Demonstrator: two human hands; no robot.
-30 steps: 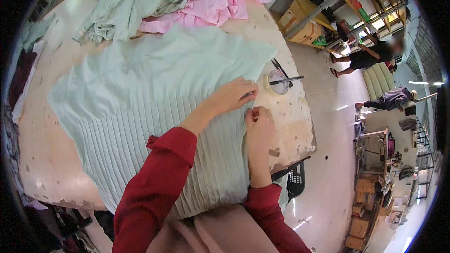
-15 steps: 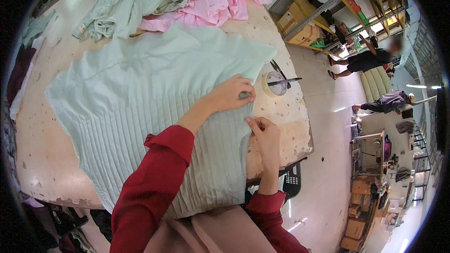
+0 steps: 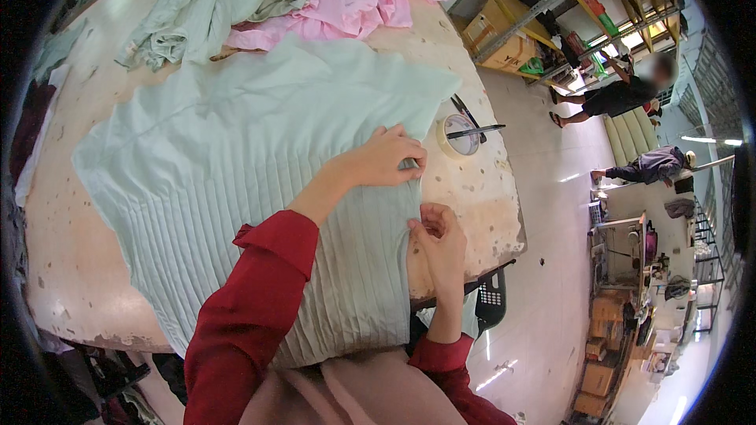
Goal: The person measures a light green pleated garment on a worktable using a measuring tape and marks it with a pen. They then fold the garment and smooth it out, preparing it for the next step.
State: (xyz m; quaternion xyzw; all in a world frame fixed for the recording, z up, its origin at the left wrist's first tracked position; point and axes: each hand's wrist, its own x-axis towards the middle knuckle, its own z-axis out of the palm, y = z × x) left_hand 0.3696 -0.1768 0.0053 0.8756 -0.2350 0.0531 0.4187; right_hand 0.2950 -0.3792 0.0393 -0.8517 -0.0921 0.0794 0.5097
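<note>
A pale green pleated cloth (image 3: pixel 236 165) lies spread over the table, its narrow pleats running toward me and its far part smoother and rippled. At its right edge my left hand (image 3: pixel 387 159) is closed, fingers curled down, gripping the border. Nearer to me, my right hand (image 3: pixel 442 238) pinches the same edge between thumb and forefinger, with the other fingers curled loosely. Just right of the cloth lies a roll of tape (image 3: pixel 460 142) with a black pen (image 3: pixel 477 132) across it. Behind the roll is a dark slim tool (image 3: pixel 465 110), partly hidden.
Crumpled green garments (image 3: pixel 228 0) and pink cloth (image 3: pixel 354 8) are heaped at the table's far side. The worn table edge (image 3: pixel 516 228) is to my right, with a black plastic basket (image 3: pixel 492 299) below it. Shelving with cartons (image 3: pixel 500 35) and two people stand beyond.
My right hand has slid slightly toward me along the cloth's edge, its fingers a little more spread. The left hand keeps its place on the border. The whole view has shifted slightly.
</note>
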